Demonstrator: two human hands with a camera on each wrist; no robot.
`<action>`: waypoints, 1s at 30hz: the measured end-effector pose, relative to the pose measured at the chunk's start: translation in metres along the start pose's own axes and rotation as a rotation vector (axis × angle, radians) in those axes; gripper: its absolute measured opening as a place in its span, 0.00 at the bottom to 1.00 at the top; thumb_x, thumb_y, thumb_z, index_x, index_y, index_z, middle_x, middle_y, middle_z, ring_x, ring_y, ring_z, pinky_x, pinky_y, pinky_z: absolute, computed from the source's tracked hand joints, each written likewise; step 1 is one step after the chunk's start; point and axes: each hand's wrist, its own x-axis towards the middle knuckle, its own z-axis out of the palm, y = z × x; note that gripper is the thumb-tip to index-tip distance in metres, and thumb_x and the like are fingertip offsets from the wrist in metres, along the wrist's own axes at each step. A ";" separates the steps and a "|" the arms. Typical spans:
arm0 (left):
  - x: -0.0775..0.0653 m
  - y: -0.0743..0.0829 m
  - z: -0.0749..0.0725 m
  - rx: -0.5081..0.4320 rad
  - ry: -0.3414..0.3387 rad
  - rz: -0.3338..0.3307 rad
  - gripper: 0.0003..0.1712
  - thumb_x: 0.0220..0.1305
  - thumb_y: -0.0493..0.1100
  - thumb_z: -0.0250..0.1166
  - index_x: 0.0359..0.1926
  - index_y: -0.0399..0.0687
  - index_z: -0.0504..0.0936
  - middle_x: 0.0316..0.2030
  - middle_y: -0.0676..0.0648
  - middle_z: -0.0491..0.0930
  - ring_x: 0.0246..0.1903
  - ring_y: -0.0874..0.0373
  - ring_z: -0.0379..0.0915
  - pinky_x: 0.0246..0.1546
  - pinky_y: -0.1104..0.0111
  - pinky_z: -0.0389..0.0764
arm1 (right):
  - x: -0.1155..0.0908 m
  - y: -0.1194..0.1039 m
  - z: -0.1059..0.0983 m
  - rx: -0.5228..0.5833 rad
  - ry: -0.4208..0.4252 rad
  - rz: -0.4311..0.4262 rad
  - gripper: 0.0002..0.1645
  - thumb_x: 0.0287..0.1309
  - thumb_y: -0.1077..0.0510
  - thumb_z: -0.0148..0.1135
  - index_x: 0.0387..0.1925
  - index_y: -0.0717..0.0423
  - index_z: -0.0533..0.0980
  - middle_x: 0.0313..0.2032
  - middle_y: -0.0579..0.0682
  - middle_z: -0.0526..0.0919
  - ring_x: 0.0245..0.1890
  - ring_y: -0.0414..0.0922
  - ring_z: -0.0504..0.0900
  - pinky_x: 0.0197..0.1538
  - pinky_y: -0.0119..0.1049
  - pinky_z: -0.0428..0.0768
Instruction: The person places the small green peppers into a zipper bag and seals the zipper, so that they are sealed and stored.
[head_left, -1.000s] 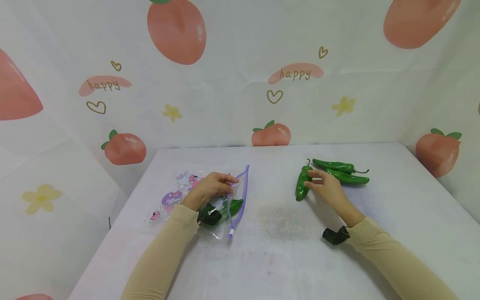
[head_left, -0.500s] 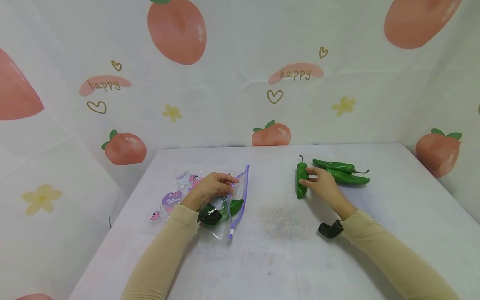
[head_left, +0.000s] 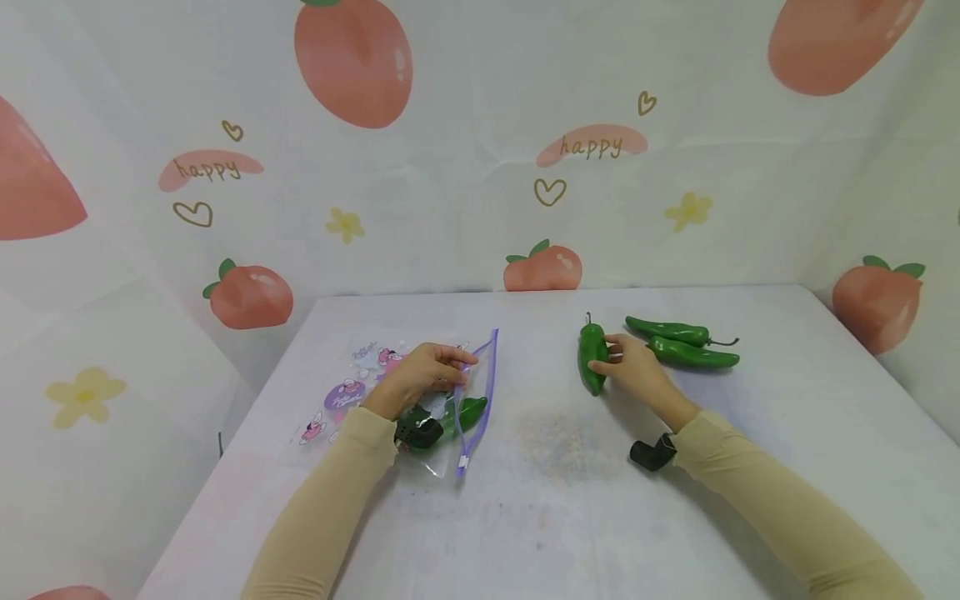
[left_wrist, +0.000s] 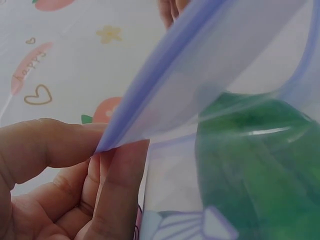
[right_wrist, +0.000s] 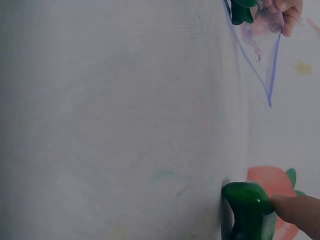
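Observation:
My left hand [head_left: 422, 377] pinches the purple zip edge of a clear printed zip bag [head_left: 491, 367] and lifts one side, so the bag's mouth gapes toward the right. In the left wrist view the thumb and fingers [left_wrist: 120, 185] nip the purple strip [left_wrist: 145, 85]. A green pepper [left_wrist: 255, 165] lies inside the bag, seen through the plastic. My right hand [head_left: 637, 371] holds another green pepper [head_left: 592, 358], its stem pointing away from me, between thumb and fingers. In the right wrist view only the pepper's end [right_wrist: 247, 205] and one fingertip show.
Two more green peppers [head_left: 671, 332] lie side by side at the back right of the white table [head_left: 547, 525]. Black wrist cameras [head_left: 652, 452] sit on both wrists. A white fruit-print cloth [head_left: 450, 183] hangs behind the table.
My right hand has moved left with the pepper, away from the two others, and the pepper has turned slightly. The left hand and the bag have stayed in place.

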 end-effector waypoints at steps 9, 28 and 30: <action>-0.002 -0.001 0.000 -0.007 -0.008 0.006 0.23 0.59 0.25 0.61 0.57 0.25 0.74 0.30 0.51 0.73 0.30 0.62 0.72 0.33 0.76 0.79 | 0.001 -0.007 0.003 -0.047 -0.030 0.016 0.44 0.60 0.50 0.65 0.69 0.67 0.57 0.53 0.68 0.78 0.51 0.58 0.79 0.49 0.48 0.79; 0.001 -0.002 0.000 -0.015 0.002 -0.011 0.23 0.57 0.25 0.62 0.56 0.27 0.76 0.30 0.51 0.74 0.28 0.62 0.71 0.31 0.77 0.78 | -0.007 -0.008 -0.008 -0.033 -0.034 -0.030 0.34 0.60 0.56 0.64 0.66 0.62 0.66 0.59 0.69 0.74 0.57 0.62 0.75 0.49 0.48 0.81; 0.001 -0.001 -0.001 -0.015 0.002 -0.013 0.23 0.57 0.25 0.62 0.56 0.28 0.76 0.30 0.51 0.74 0.28 0.62 0.71 0.30 0.77 0.78 | -0.009 -0.008 -0.011 -0.026 -0.023 -0.050 0.33 0.60 0.56 0.64 0.65 0.62 0.68 0.58 0.68 0.74 0.57 0.62 0.76 0.48 0.48 0.81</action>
